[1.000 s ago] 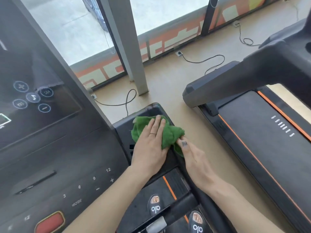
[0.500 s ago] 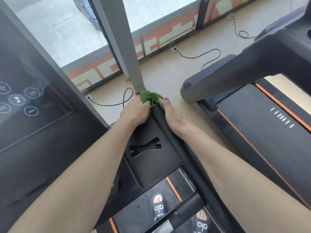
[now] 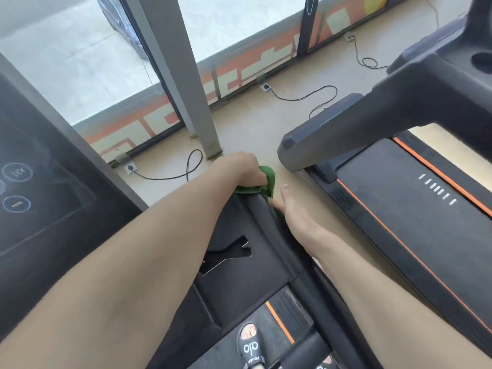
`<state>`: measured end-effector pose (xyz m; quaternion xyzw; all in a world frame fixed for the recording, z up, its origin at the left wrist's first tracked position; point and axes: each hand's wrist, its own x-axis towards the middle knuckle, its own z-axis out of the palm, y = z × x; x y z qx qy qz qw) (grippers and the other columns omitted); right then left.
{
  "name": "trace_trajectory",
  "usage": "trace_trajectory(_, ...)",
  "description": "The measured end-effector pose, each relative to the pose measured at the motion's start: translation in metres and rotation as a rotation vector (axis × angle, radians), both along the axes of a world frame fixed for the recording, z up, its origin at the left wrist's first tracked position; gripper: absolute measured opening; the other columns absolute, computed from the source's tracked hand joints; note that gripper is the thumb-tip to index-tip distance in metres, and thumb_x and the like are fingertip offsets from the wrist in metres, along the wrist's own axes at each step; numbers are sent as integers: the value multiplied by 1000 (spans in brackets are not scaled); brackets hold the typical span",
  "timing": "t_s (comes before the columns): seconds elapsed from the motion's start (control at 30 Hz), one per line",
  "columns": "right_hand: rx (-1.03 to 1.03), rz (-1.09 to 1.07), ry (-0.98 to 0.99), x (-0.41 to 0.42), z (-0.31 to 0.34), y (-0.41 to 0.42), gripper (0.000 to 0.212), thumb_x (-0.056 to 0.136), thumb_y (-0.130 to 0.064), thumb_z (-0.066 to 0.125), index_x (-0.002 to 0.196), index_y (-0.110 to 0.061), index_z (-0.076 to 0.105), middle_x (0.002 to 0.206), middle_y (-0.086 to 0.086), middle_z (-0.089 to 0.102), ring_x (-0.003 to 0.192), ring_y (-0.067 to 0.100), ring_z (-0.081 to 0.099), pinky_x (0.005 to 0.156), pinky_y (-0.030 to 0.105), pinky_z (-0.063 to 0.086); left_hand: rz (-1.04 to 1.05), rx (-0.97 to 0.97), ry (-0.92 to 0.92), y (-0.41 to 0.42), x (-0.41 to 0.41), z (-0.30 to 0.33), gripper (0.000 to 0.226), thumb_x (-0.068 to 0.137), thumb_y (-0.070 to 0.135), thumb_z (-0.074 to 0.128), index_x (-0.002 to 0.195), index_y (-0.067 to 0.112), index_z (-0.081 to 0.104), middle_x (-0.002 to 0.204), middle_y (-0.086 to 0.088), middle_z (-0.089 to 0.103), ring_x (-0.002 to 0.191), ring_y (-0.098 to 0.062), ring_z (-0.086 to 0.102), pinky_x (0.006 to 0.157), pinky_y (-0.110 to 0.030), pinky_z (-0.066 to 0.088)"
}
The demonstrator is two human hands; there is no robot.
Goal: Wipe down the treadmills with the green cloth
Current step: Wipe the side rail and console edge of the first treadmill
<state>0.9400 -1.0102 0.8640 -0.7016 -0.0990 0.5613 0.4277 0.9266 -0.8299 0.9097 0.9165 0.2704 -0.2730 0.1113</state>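
Observation:
The green cloth [image 3: 267, 179] is bunched at the far front edge of my treadmill's black motor cover [image 3: 239, 235]. My left hand [image 3: 243, 169] grips the cloth, fingers curled over it, pressing it on the cover's front lip. My right hand [image 3: 290, 203] lies along the cover's right edge just beside the cloth, its fingers fairly straight and its fingertips close to the cloth's lower corner. The dark console [image 3: 40, 182] of this treadmill fills the left side. A second treadmill [image 3: 399, 195] with orange stripes stands to the right.
A grey pillar [image 3: 186, 75] rises from the beige floor just beyond the cloth. Black power cables [image 3: 170, 177] run to floor sockets along the window wall. My feet in black slides [image 3: 250, 344] stand on the belt.
The left hand has pushed the cloth further over the cover's front edge and closed round it. The right hand has slid back a little from the cloth.

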Motion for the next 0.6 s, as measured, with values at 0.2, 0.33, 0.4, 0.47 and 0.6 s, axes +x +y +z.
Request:
trace_trajectory(0.2,16,164,-64,9,-11,3,79,74,-93,13,125,-56,60,140,-19,55,134,10,47,118,36,29,65,121,-110,-13,-15,-6,33,84,36,54,102,11,64,104,-9,63,96,-32,60,70,-32,43)
trace_trajectory(0.33,84,47,-285,-21,8,-83,62,91,-77,20,128,-49,61,142,-23,52,137,1,42,120,31,23,-115,121,-442,-88,-70,-1,37,85,37,59,113,14,64,118,-5,64,122,-27,53,111,-35,34)
trace_trajectory(0.4,136,14,-407,-46,22,-124,53,99,-64,24,132,-42,58,141,-24,52,137,-4,40,118,25,25,-101,17,-542,-131,-109,-11,51,84,34,66,131,14,59,138,-2,58,139,-23,42,122,-34,22)
trace_trajectory(0.47,185,17,-464,-66,25,-145,62,93,-67,25,141,-37,51,149,-23,44,140,-10,32,122,29,23,-40,-16,-593,-160,-145,-20,68,86,29,68,149,14,46,159,3,40,150,-17,29,124,-37,21)
trace_trajectory(0.6,178,125,-569,-64,27,-119,62,99,-57,22,149,-29,45,158,-18,28,145,-8,18,124,24,13,3,189,-604,-145,-163,-25,73,86,23,62,154,12,39,163,-1,32,148,-18,35,123,-38,28)
